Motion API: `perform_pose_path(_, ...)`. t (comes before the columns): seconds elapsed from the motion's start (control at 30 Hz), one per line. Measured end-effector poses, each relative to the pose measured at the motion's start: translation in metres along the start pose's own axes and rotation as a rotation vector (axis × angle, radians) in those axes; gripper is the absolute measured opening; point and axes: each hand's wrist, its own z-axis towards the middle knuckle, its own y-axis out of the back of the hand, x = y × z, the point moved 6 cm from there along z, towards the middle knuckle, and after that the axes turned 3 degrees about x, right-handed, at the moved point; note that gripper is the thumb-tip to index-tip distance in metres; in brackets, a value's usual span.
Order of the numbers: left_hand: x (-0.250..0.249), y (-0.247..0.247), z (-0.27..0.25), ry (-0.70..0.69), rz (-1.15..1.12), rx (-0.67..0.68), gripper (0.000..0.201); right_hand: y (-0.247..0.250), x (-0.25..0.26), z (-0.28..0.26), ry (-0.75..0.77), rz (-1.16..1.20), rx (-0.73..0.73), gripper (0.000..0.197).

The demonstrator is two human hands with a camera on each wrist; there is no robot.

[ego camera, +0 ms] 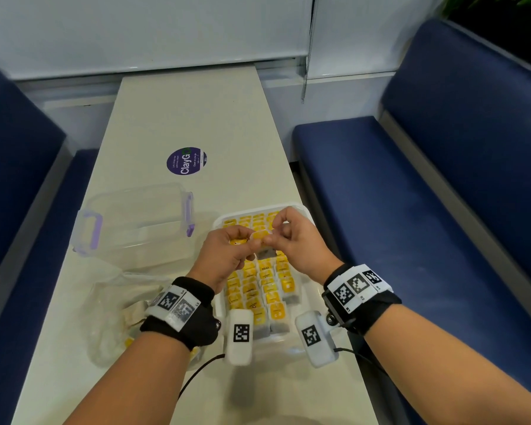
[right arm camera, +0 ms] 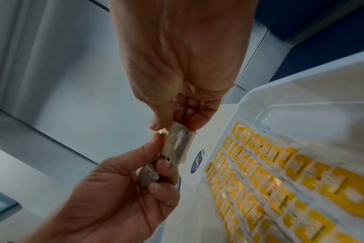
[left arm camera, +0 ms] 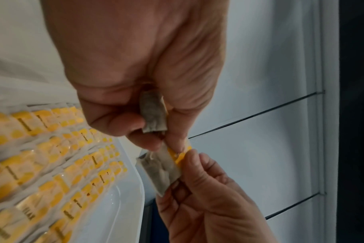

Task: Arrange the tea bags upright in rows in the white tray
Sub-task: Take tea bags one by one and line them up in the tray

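A white tray on the table holds several rows of upright yellow-tagged tea bags. Both hands hover over its middle. My left hand and right hand meet on one tea bag, each pinching its yellow top. In the left wrist view that tea bag hangs between the two hands. A second grey tea bag is tucked in my left hand's curled fingers. The right wrist view shows the shared tea bag under my right hand's fingers and the tucked tea bag in the left hand.
A clear plastic box with purple latches stands left of the tray. A crumpled clear bag with a few tea bags lies near my left wrist. A purple round sticker marks the table. Blue benches flank both sides.
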Motion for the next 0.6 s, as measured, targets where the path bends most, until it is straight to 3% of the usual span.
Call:
perform_pose_path(0.27,0.006,-0.004,0.001,0.002,0.044,0.035,0.021,0.006,-0.001,0.000,-0.024,-0.025,-0.111,0.012)
perform_pose_path(0.4,0.011,-0.005,0.002,0.037,0.112,0.045,0.020,0.009,-0.008,-0.004,-0.075,-0.040,-0.098,0.011)
perform_pose_path(0.6,0.018,0.002,-0.001,0.129,0.111,-0.005,0.018,0.008,-0.064,-0.025,-0.418,-0.364,0.125,0.019)
